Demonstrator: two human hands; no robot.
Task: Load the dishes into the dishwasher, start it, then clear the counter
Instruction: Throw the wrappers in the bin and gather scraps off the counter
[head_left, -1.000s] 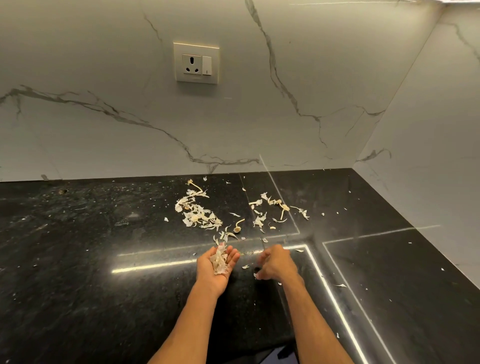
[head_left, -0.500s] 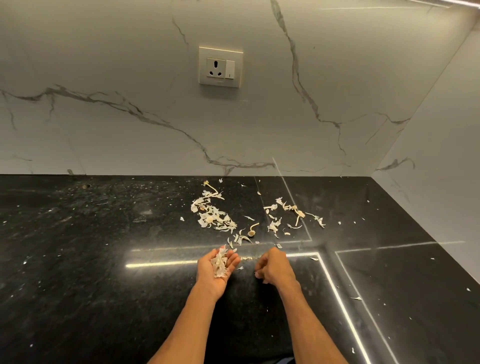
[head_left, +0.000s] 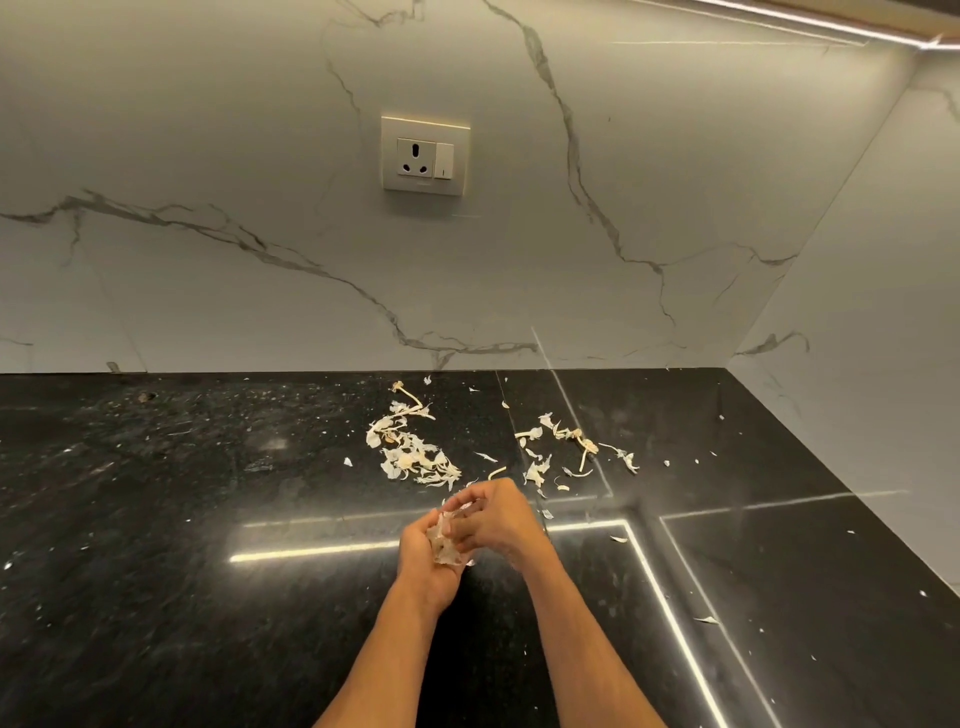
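Black polished counter (head_left: 156, 545) with two patches of papery peels (head_left: 410, 460).

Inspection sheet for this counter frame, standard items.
Surface: black counter, glossy, speckled with bits.
Job's things: left scatter and right scatter of peels near the wall; no dishes or dishwasher seen.
Clutter: stray flakes toward the right.
Hands: left hand cups a wad of peels; right hand pinches into it.
Cables: nothing seen.
Surroundings: marble wall, socket with nothing plugged in, light strip.
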